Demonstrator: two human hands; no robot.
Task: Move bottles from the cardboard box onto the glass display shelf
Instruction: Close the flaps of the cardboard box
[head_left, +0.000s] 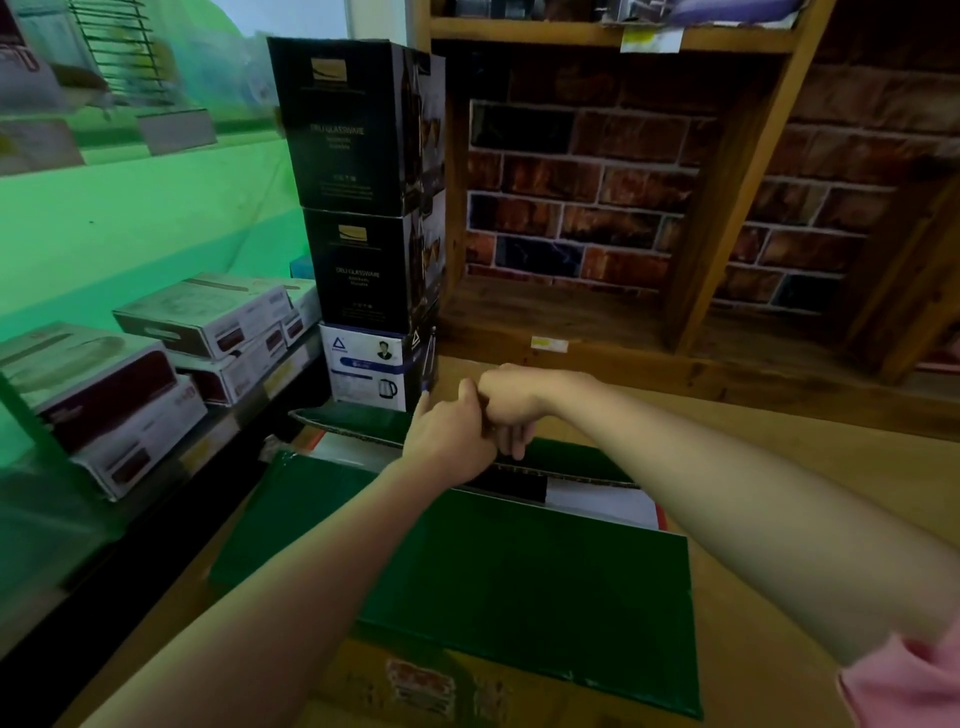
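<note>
Shop corner: wooden shelving (727, 208) backed with brick-pattern paper at right, a green-tinted glass shelf (130, 218) at left, tan floor below. The cardboard box (467, 561) sat on the floor in the middle, its green flaps mostly folded over the top.

Hidden or unclear:
- Bottles: none visible. The flaps covered the box interior; only a dark slot and a white strip showed at the far gap. Contents could not be made out.
- The upper shelf on the left was blurred; a wire rack and some packages there could not be identified.
- The right forearm ran out of the picture at a pink sleeve (909, 680); the left forearm was cut off at the bottom edge.
- Print on the box front near the bottom edge was too smeared to read.

Counts:
- Two bare hands, touching each other over the far flap (358, 418).
- Left hand (447, 441): fingers curled at the flap edge, beside the right fist; whether they actually gripped the flap, cannot tell.
- Right hand (506, 405): knuckles up, fingers curled down over the far flap's edge, holding it.
- Two black glassware cartons (353, 130) stacked, on one white kettle carton (366, 366), three in the stack, just behind the box.
- About four white-and-red flat boxes (208, 317) piled on the low left shelf.
- Two yellow price tags (545, 343) on the wooden shelf edges.
</note>
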